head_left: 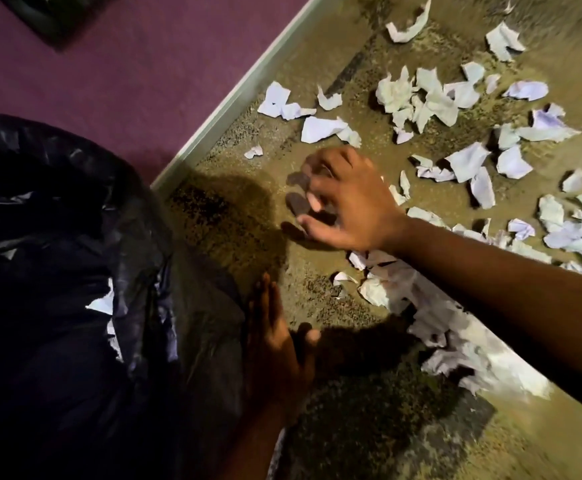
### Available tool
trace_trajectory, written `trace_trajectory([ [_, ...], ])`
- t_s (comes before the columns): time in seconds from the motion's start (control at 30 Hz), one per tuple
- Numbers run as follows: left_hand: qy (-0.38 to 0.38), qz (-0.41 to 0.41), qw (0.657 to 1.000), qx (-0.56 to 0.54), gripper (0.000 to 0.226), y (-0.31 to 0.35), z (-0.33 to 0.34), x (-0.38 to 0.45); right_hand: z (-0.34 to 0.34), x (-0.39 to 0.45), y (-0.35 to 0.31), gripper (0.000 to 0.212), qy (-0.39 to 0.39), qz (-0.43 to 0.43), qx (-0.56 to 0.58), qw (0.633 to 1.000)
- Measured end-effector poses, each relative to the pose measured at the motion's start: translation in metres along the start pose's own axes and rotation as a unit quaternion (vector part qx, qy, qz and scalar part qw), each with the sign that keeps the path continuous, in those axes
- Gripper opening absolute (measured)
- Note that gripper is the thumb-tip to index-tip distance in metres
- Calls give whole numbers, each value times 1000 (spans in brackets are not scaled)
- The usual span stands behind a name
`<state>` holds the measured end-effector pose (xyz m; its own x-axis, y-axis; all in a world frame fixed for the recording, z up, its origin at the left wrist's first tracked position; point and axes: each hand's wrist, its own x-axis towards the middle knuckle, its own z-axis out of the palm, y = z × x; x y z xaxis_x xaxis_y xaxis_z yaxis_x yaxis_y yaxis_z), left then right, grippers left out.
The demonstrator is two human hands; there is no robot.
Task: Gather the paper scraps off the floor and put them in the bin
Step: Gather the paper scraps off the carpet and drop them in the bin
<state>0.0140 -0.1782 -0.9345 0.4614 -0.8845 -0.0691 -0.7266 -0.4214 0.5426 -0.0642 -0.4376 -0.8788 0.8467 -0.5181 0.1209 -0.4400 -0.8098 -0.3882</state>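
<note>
A bin lined with a black plastic bag [57, 271] fills the lower left; a few white scraps [104, 303] show inside it. Many torn white paper scraps [431, 98] lie scattered over the brown speckled floor at the upper right, and a thicker heap [455, 341] lies under my right forearm. My right hand [345, 202] hovers over bare floor between the bin and the scraps, fingers spread and curled, blurred, holding nothing that I can see. My left hand [279, 344] lies flat against the bag's side, fingers straight.
A purple wall [126, 64] with a pale skirting strip [234, 95] runs diagonally along the floor's upper left edge. A dark framed object [47, 15] stands at the wall's top left. Dark worn patches mark the floor [248, 209] near the bin.
</note>
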Motion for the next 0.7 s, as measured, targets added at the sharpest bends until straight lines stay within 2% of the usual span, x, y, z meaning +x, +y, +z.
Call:
trace_trajectory([
  [0.13, 2, 9, 1000, -21, 78, -2, -2, -1, 26, 108, -8, 56, -96, 7, -45, 994],
  [0.23, 13, 23, 999, -26, 76, -5, -1, -1, 54, 131, -10, 60, -147, -21, -66, 987],
  [0.4, 20, 32, 999, -26, 71, -6, -1, 1, 44, 36, 0, 59, -139, -14, -67, 988],
  [0.5, 8, 30, 999, -12, 71, -6, -1, 2, 10, 4, 22, 50, -73, -35, -110, 991],
  [0.6, -7, 22, 1000, 2, 73, -8, 0, 2, -11, 46, 41, 47, -26, -6, -98, 995],
  [0.7, -4, 18, 1000, -20, 73, -9, 0, 1, -11, 123, 50, 61, -85, 32, -100, 991],
])
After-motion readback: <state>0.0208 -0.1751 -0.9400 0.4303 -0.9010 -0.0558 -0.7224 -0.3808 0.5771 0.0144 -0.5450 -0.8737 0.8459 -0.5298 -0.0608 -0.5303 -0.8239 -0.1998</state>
